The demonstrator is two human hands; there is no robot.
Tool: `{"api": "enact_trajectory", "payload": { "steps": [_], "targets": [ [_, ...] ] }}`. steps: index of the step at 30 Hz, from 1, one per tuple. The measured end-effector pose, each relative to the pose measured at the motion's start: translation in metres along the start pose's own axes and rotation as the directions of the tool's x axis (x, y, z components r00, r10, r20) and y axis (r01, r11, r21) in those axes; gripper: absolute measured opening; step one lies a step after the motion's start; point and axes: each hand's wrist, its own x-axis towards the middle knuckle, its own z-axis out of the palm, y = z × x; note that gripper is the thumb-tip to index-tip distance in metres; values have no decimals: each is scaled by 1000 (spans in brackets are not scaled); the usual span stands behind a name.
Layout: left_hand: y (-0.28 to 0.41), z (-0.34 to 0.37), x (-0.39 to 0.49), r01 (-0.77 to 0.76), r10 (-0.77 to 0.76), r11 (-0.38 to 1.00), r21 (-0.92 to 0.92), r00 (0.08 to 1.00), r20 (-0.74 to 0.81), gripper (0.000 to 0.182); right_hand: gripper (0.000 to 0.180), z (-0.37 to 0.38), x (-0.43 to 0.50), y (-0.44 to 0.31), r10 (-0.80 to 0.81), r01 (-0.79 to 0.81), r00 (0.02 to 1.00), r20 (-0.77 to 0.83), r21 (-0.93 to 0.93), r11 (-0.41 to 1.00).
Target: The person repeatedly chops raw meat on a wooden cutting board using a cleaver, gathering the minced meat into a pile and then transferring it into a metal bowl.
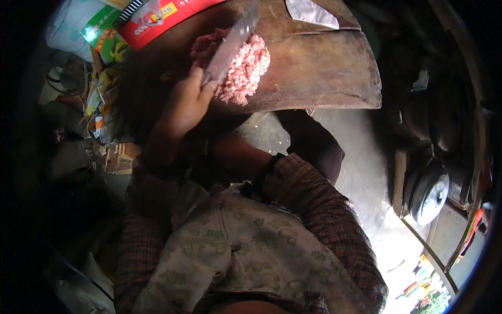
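My left hand [190, 98] grips the handle of a broad-bladed cleaver [233, 49], blurred toward its far end. The blade lies across a mound of pink minced meat [251, 64], with meat showing on both sides of it. Under the meat is a thick, worn wooden chopping board [317, 70] with a curved edge and a crack toward the back right. My right forearm [245, 155] reaches inward below the board's near edge. Deep shadow behind the left forearm hides the right hand, so its fingers cannot be made out.
A red printed box [160, 23] and a green printed packet [104, 35] border the board at the back left. A whitish sheet [311, 13] lies on its far part. Sticks and wrappers [98, 102] are heaped at left. A round metal lid [431, 192] leans at right. My knee [319, 145] is below the board.
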Motion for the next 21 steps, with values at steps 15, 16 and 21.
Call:
{"api": "enact_trajectory", "payload": {
  "steps": [15, 16, 21],
  "targets": [
    [9, -6, -6, 52, -74, 990, -131, 983, -171, 23, 28, 31, 7, 21, -27, 27, 1000, 5, -64, 998],
    [3, -1, -5, 97, -97, 995, -3, 994, -41, 25, 28, 29, 5, 20, -27, 28, 1000, 6, -106, 994],
    [-4, -4, -6, -79, 75, 996, -33, 991, -111, 25, 34, 11, -1, 9, -132, 133, 980, -145, -8, 991]
  ]
}}
